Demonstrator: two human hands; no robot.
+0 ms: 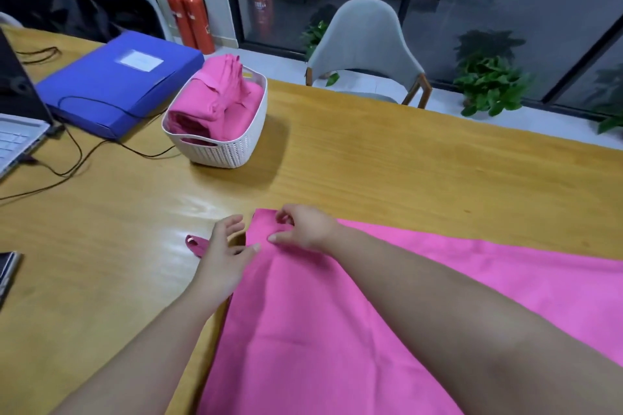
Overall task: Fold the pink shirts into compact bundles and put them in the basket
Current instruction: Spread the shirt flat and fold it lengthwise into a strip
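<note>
pink shirt (337, 313) spread flat on wooden table (371, 162), near edge. right hand (305, 227) pinches cloth at shirt's far left corner, fingers curled. left hand (224, 254) just beside it, fingers straight, thumb touching the cloth. white basket (215, 145) farther back left, holding folded pink bundles (215, 101).

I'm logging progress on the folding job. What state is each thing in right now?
Pink shirt: spread flat on the table, not yet folded.
Basket: upright, holding folded pink bundles.
Left hand: fingers straight, at the shirt's left edge.
Right hand: fingers pinch the shirt's far corner.
Blue folder: closed, lying flat.
Laptop: open.
</note>
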